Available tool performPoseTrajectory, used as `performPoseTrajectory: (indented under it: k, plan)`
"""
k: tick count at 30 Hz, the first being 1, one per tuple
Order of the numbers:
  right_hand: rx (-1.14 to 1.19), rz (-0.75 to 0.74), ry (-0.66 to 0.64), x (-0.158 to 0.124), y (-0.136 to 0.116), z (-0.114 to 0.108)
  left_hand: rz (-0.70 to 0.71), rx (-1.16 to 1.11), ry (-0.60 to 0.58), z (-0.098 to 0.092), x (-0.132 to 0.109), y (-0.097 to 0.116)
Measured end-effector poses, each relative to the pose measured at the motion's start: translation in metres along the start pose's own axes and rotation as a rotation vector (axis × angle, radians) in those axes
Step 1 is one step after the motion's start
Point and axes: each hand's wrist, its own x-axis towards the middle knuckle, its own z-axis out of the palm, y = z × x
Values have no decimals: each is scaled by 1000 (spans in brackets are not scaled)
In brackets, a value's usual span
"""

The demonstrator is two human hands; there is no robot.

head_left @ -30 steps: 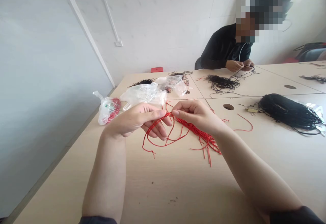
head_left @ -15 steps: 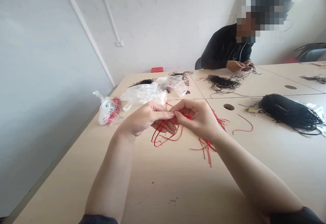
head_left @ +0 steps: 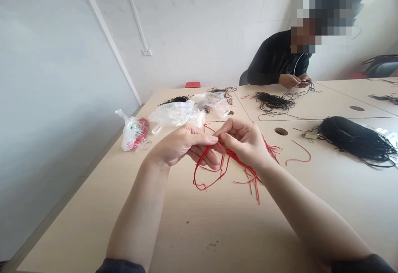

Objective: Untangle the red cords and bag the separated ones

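A red braided cord (head_left: 199, 168) is pinched between my two hands above the table, its loop hanging down below the fingers. My left hand (head_left: 189, 142) grips it between thumb and forefinger, the other fingers curled loosely beneath. Close beside it, my right hand (head_left: 241, 140) pinches the same cord with thumb and index finger, the fingertips nearly touching those of the left. What lies right at the fingertips is too small to make out. Partly hidden behind my right hand, a bundle of red cords (head_left: 248, 169) rests on the table with loose ends spread out.
A single red cord (head_left: 306, 150) lies right of my hands, near a round table hole (head_left: 281, 131). Farther right sits a thick black cord bundle (head_left: 348, 138) with a clip. Plastic bags (head_left: 175, 113) lie at the back left. Across the table, a person (head_left: 270, 61) handles black cords (head_left: 273, 102).
Both hands have shifted slightly right. The cord's hanging loop has opened wider and hangs lower, with more of its braided part showing under my left hand.
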Motion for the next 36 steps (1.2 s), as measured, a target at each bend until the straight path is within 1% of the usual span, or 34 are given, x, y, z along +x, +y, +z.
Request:
performPoseTrajectory:
  k: [5, 8, 10, 12, 15, 18, 21, 25, 28, 30, 32, 36]
  plan:
    - [117, 65, -34, 2, -3, 1, 15, 41, -31, -3, -2, 1]
    - [155, 106, -128, 2, -8, -1, 6, 73, -52, -7, -5, 1]
    - [140, 121, -177, 2, -11, -3, 20, 84, -74, -11, -7, 2]
    - [111, 122, -172, 1, -14, -5, 46, 84, -90, -13, -8, 3]
    - [65, 86, -121, 1, -15, -7, 67, 84, -75, -16, -10, 3]
    - [-75, 61, -121, 2, -14, -10, 77, 95, -20, -14, -8, 3]
    - [-188, 111, -177, 3, -13, -13, 143, 69, 76, -13, -4, 1]
    - [-213, 173, -184, 5, -11, -16, 305, -156, 300, -17, 3, -1]
    - [-187, 205, -174, 6, -9, -18, 361, -337, 422, -25, 4, 0]
    - [-197, 227, -178, 6, -8, -19, 377, -404, 459, -29, 3, 1]
    - [-234, 242, -184, 7, -7, -19, 394, -426, 466, -31, 2, 2]
    - [-320, 219, -173, 7, -6, -18, 355, -350, 421, -27, 2, 2]
